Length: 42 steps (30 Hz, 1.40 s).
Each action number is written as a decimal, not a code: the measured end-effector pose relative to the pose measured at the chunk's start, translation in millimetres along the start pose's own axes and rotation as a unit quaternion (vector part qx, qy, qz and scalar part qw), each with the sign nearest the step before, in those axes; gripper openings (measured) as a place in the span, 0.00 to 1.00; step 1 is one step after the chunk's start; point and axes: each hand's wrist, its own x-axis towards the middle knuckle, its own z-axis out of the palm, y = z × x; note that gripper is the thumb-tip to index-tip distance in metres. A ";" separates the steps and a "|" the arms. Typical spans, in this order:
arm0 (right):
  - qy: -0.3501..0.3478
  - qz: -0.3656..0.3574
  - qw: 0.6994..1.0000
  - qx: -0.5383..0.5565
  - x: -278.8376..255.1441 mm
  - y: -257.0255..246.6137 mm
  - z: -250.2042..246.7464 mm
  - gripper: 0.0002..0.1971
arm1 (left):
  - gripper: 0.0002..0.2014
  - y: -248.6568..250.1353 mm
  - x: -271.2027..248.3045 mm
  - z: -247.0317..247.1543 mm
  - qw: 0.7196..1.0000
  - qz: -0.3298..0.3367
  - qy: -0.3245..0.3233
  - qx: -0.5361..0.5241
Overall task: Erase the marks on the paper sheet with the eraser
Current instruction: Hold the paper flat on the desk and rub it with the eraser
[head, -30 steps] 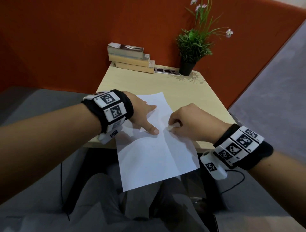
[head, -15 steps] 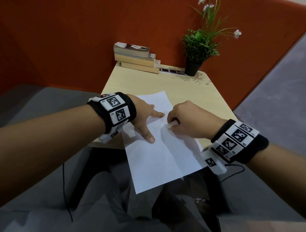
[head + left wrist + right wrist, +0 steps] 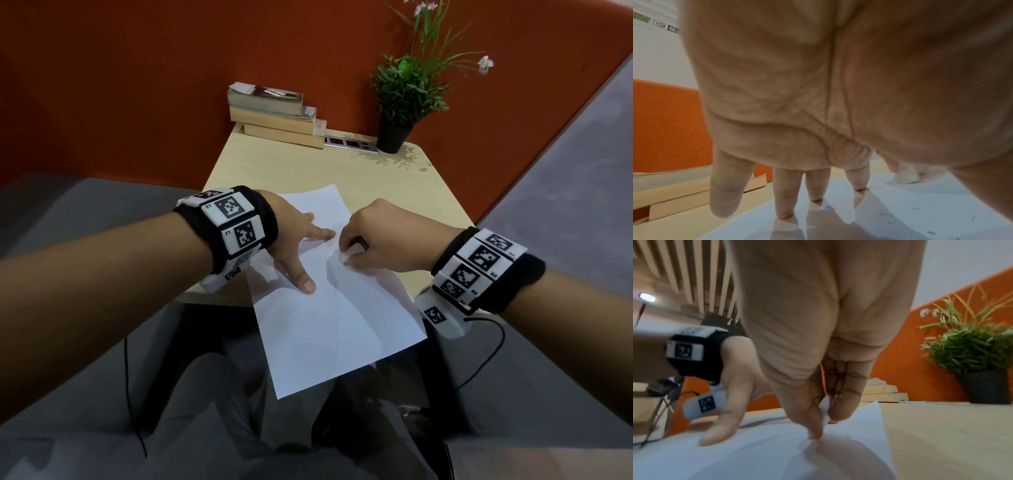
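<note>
The paper sheet lies with its long axis running from the table's far side out past its near edge. My right hand pinches the white eraser against it; my left hand presses flat, fingers spread.

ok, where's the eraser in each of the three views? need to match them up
Head: eraser just right of centre, pinched in the right hand against the paper sheet.
Left wrist: small white lump at right, past the left hand fingers, on the paper.
Right wrist: white sliver at lower centre, between thumb and fingers.
Shared landmark: the stack of books at the table's far edge.
</note>
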 end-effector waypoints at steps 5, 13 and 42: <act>0.009 -0.005 1.000 -0.027 -1.7 -6.4 6.7 0.07 | 0.62 -0.3 -0.3 1.0 1.000 0.000 0.000 -0.004; 0.012 0.027 0.999 -0.020 1.1 -4.8 5.3 0.06 | 0.61 0.3 -1.1 1.6 1.000 0.002 0.003 -0.006; 0.054 0.049 0.996 0.042 -11.9 24.7 -8.3 0.16 | 0.65 -7.9 -2.7 -0.1 0.999 0.020 0.004 -0.040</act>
